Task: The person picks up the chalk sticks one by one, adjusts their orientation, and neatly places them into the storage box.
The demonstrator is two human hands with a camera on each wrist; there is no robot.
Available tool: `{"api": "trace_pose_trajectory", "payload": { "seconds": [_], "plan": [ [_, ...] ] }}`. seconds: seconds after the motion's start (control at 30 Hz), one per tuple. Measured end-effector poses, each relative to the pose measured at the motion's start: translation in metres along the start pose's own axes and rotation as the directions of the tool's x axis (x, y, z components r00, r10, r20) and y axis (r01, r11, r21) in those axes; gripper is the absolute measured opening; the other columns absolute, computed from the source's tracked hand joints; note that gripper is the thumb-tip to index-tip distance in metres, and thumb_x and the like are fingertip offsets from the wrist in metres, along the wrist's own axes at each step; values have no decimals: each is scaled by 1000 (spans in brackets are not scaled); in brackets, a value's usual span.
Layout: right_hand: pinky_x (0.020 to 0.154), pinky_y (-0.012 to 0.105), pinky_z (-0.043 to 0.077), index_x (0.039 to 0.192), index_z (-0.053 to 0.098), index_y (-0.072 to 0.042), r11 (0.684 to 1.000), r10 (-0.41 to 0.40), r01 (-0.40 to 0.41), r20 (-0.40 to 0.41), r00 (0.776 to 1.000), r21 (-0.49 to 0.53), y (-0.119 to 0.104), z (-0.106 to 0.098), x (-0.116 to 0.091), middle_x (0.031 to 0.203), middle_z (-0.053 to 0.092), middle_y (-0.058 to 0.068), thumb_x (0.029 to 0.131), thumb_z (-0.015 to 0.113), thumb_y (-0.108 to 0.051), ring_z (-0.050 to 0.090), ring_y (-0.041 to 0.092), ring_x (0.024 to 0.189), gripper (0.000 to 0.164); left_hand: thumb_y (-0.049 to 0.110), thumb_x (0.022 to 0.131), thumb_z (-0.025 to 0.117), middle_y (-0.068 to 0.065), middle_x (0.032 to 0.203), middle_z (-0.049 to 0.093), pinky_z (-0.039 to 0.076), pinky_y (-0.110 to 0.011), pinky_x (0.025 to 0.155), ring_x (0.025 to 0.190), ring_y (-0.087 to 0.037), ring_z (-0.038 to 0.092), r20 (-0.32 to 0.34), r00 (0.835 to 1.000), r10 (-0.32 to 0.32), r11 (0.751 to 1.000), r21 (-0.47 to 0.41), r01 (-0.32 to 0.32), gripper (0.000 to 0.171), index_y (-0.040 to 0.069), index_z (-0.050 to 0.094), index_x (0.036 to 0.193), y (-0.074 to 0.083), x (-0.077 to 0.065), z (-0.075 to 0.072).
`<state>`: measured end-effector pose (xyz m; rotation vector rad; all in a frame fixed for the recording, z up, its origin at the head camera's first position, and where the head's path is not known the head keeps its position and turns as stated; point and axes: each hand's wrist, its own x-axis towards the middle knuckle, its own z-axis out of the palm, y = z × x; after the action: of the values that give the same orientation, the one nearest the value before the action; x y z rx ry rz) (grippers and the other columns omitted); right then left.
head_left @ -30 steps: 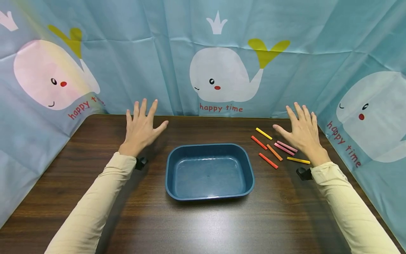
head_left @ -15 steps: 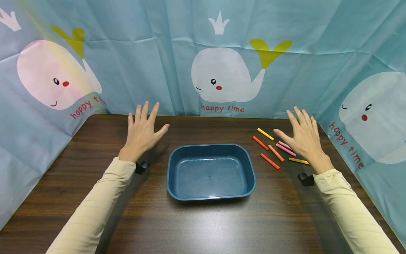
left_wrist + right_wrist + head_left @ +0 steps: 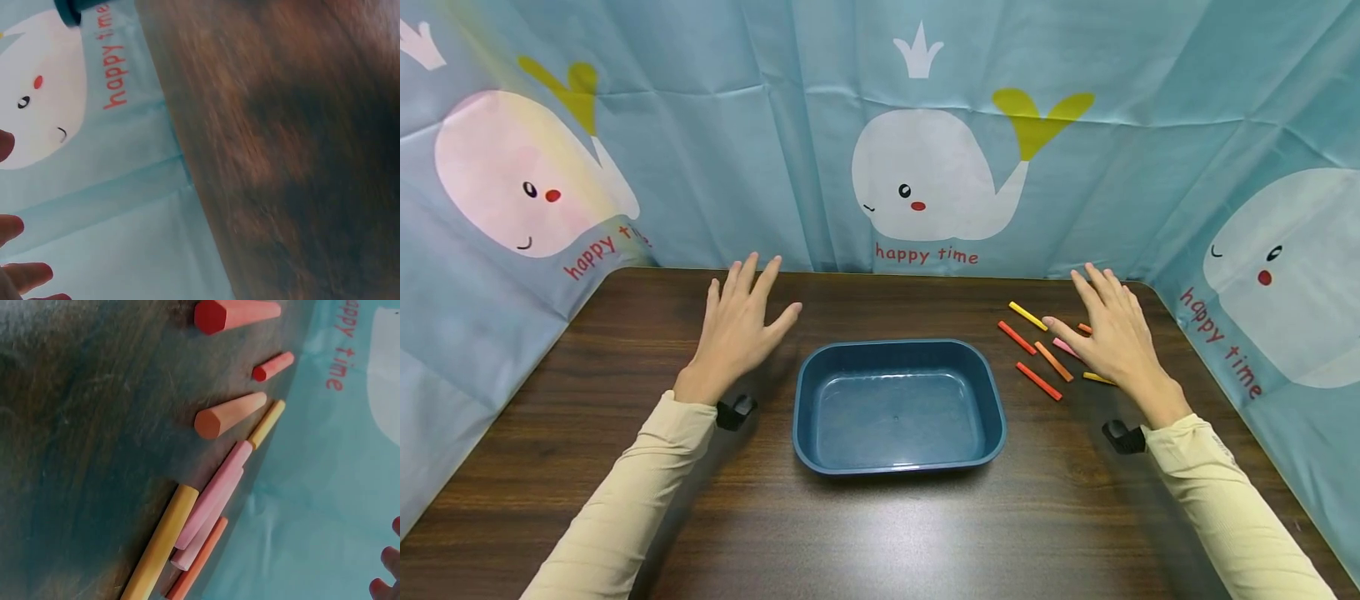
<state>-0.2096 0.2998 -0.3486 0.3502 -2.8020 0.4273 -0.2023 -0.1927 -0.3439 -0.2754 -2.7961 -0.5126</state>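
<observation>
My right hand (image 3: pixel 1114 340) hovers over the right end of a group of coloured, chalk-like sticks, its fingers extended and thumb spread. Red sticks (image 3: pixel 1039 381), an orange stick (image 3: pixel 1054 362) and a yellow stick (image 3: pixel 1027 316) lie left of it. The hand partly covers a pink stick (image 3: pixel 1065 347). In the right wrist view a thicker-looking yellow stick (image 3: pixel 159 547) lies beside two pink sticks (image 3: pixel 214 497) and another orange stick (image 3: pixel 199 559). My left hand (image 3: pixel 732 333) is held over the table with fingers spread, holding nothing, left of a blue tray (image 3: pixel 802 408).
The rectangular blue tray stands mid-table between both forearms, with nothing in it. A dark wood-grain table (image 3: pixel 895 550) lies beneath everything. Light blue whale-print sheets (image 3: pixel 820 167) rise along its back and sides. Black wrist camera mounts (image 3: pixel 1123 436) hang under the cuffs.
Both hands have drawn back slightly toward the person, fingers still spread. The right hand now covers more of the pink and yellow sticks, and an orange one shows behind its thumb.
</observation>
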Motion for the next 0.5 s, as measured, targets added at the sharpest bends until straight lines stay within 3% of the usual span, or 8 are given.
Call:
{"api": "trace_pose_trajectory", "payload": {
  "seconds": [0.5],
  "plan": [
    [116,70,15,157,27,-9,997,-7,4,46,999,83,-9,-2,-14,163,23,19,91,65,-49,14,40,153,86,47,100,53,-22,163,21,10,-68,119,150,-46,17,34,999,21,995,-99,-17,71,18,25,159,10,-19,0]
  ]
}}
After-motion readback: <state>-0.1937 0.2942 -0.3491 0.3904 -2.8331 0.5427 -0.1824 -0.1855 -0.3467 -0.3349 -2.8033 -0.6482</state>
